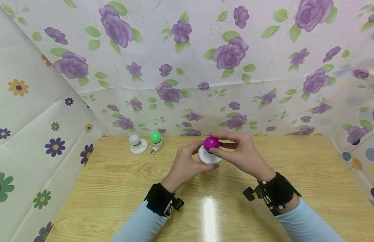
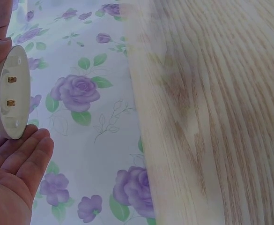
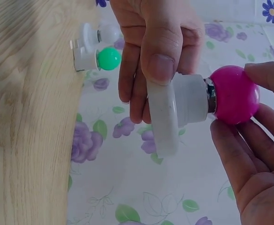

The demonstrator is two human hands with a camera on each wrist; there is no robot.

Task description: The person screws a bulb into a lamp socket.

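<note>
My left hand (image 1: 186,163) grips the rim of a white round lamp holder (image 1: 207,158), raised above the table. In the left wrist view the holder's underside (image 2: 18,91) shows two small brass-coloured parts. My right hand (image 1: 247,154) pinches a round magenta light bulb (image 1: 211,142) between thumb and fingers. The right wrist view shows the bulb (image 3: 235,93) in line with the holder's white socket (image 3: 190,97). A short band of its metal base (image 3: 211,96) is visible at the socket mouth; the rest is hidden inside.
Left of my hands, at the wooden table's (image 1: 120,198) back edge, stand a white bulb (image 1: 134,139) in a round white holder (image 1: 140,147) and a green bulb (image 1: 155,137) in a white plug-in socket (image 1: 157,146). Flowered sheets (image 1: 202,67) hang behind and at the sides.
</note>
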